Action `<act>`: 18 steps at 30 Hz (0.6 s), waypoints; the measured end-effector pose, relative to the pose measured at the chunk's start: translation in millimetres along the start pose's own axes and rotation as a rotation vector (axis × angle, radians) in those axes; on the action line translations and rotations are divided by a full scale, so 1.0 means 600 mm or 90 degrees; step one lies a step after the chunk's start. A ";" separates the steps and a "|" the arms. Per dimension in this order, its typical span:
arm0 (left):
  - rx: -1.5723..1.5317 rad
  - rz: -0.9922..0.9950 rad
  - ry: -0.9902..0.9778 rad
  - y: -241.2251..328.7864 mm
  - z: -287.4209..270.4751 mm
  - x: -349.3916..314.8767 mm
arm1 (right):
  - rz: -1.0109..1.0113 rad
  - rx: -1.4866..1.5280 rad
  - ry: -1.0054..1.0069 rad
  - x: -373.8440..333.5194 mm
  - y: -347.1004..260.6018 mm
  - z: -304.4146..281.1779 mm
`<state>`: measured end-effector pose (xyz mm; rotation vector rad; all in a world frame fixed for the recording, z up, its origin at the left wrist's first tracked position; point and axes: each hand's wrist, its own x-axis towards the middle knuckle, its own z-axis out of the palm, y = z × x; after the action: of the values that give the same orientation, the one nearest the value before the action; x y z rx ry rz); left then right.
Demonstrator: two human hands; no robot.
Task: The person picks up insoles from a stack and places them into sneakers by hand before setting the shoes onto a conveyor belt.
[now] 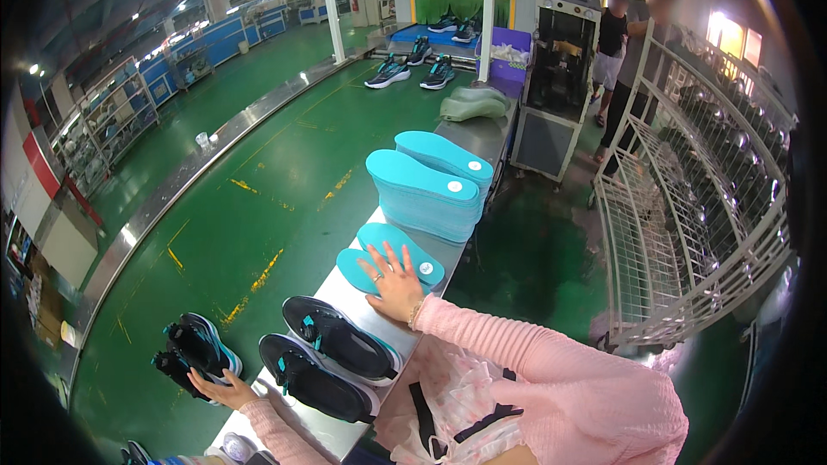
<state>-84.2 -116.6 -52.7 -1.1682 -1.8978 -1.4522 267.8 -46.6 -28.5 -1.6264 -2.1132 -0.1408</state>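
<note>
My left hand [227, 390] reaches over the green belt with its fingers stretched out, against the near side of a pair of black sneakers with turquoise trim [203, 343]. It does not grip them. My right hand [398, 286] lies with spread fingers on a small pile of turquoise insoles [376, 235] on the metal ledge. Between my hands, on the ledge, rests another pair of black sneakers [323, 386] with white soles and turquoise laces. Beyond my right hand stands a tall double stack of turquoise insoles [425, 192].
A green conveyor belt [284, 172] curves along the metal ledge [332, 286]. Farther off are grey-green shoe forms [474, 104], more sneakers [389, 71] and a purple bin [508, 65]. A wire rack [655, 232] stands at the right, with two people behind it.
</note>
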 end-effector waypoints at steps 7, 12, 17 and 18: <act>-0.021 -0.013 -0.033 -0.025 0.003 -0.006 | 0.112 -0.024 -0.005 0.025 0.021 -0.002; -0.030 -0.064 -0.074 -0.027 0.015 -0.012 | 0.216 0.027 -0.064 0.036 0.076 -0.012; -0.030 -0.046 -0.042 -0.047 0.013 -0.009 | 0.180 0.037 -0.055 0.017 0.092 0.007; -0.026 -0.051 -0.040 -0.048 0.013 -0.011 | 0.177 0.052 -0.058 0.016 0.090 0.007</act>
<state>-104.4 -113.5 -75.6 -1.1816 -1.9873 -1.5196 315.5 -20.4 -38.8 -1.8870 -1.9056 0.1099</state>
